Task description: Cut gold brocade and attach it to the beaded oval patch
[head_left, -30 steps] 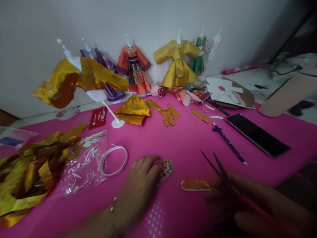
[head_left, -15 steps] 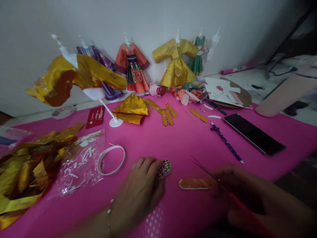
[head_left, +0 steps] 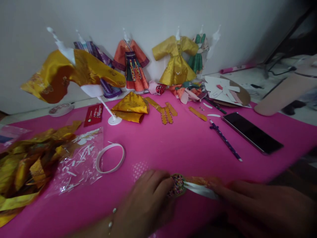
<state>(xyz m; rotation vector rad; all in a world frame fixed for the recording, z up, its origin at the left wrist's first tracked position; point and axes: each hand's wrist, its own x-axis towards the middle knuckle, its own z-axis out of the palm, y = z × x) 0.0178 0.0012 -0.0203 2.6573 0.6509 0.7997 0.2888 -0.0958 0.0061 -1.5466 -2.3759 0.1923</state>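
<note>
My left hand (head_left: 151,196) is closed round a small oval pad (head_left: 177,185) covered in multicoloured beads, low in the middle of the view. The pad's right edge meets the tip of a white-backed orange strip (head_left: 200,189). That strip runs from the pad into the fingers of my right hand (head_left: 252,201), which are pressed together on it and blurred. A red handle lies partly hidden at my right hand; its blades do not show. To the left of my left hand stands a loop of white tape (head_left: 98,162).
A phone (head_left: 251,132) and a purple pencil (head_left: 226,140) lie on the right. Yellow scraps (head_left: 15,178) and a clear bag (head_left: 81,162) are at left. A doll stand (head_left: 115,120) with yellow cloth rises behind them. Dressed dolls (head_left: 131,66) line the wall.
My left hand has moved right and down with the beaded pad. My right hand has raised the orange strip against it. The thin pointed metal tips have gone from sight.
</note>
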